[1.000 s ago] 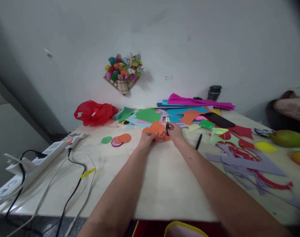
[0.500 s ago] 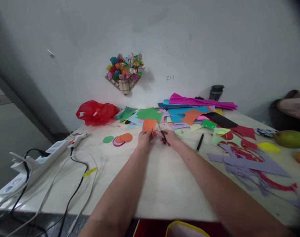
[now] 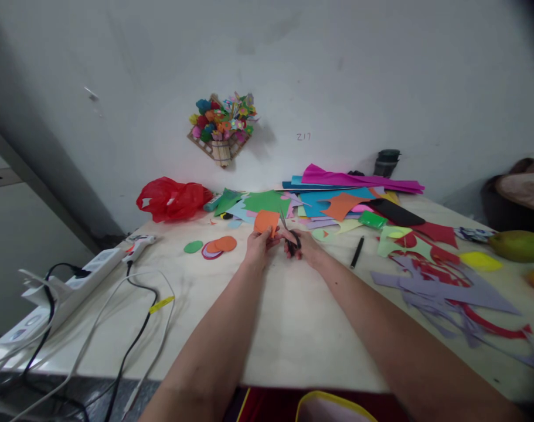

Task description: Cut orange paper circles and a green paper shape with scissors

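Observation:
My left hand (image 3: 258,247) pinches a small orange paper piece (image 3: 267,221) and holds it upright above the table. My right hand (image 3: 305,246) grips black-handled scissors (image 3: 288,234), their blades pointing up at the right edge of the orange piece. Both hands hover over the pale tabletop (image 3: 284,310), just in front of a spread of coloured sheets. Cut circles in orange, green and red (image 3: 214,246) lie on the table to the left of my left hand.
A pile of coloured paper (image 3: 337,199) lies at the back, with purple and red scraps (image 3: 442,281) at the right. A black pen (image 3: 357,252), a red plastic bag (image 3: 172,199), a power strip with cables (image 3: 73,287), a glue gun (image 3: 135,246) and mangoes (image 3: 517,246) lie around.
The orange piece has been trimmed smaller and raised upright in my left hand. The scissors have tilted and moved a little closer to me.

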The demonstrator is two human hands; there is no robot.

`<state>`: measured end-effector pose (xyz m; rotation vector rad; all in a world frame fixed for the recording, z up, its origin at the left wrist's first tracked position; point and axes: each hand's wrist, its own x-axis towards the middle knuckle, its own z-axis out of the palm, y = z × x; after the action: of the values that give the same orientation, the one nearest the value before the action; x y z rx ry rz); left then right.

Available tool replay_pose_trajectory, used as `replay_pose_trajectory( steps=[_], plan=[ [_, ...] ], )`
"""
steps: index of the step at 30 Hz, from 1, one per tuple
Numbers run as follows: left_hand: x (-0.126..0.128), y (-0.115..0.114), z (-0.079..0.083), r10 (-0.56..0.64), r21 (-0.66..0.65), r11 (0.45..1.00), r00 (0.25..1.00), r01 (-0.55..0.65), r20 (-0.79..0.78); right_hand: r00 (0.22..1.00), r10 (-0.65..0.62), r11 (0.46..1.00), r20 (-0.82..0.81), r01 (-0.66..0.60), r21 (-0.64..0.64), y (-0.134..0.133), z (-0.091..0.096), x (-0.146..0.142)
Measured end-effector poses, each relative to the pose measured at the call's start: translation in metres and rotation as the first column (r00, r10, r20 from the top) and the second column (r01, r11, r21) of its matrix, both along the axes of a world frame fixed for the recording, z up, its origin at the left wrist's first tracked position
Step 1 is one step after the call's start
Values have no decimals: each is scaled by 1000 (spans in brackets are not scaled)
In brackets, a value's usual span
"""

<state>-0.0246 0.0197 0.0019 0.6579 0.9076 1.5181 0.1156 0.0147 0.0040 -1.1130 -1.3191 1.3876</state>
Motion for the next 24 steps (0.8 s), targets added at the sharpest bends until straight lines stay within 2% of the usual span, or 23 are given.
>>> replay_pose_trajectory(
  steps=[15, 24],
  plan=[
    [-2, -1, 2, -10, -15, 1000, 1000, 10, 6, 998, 16, 1000, 59, -15, -17, -8, 10, -1],
    [-2, 0, 0, -23, -3, 1000, 1000, 23, -18, 996, 11, 1000, 87, -12, 8, -7, 8, -3]
  ],
)
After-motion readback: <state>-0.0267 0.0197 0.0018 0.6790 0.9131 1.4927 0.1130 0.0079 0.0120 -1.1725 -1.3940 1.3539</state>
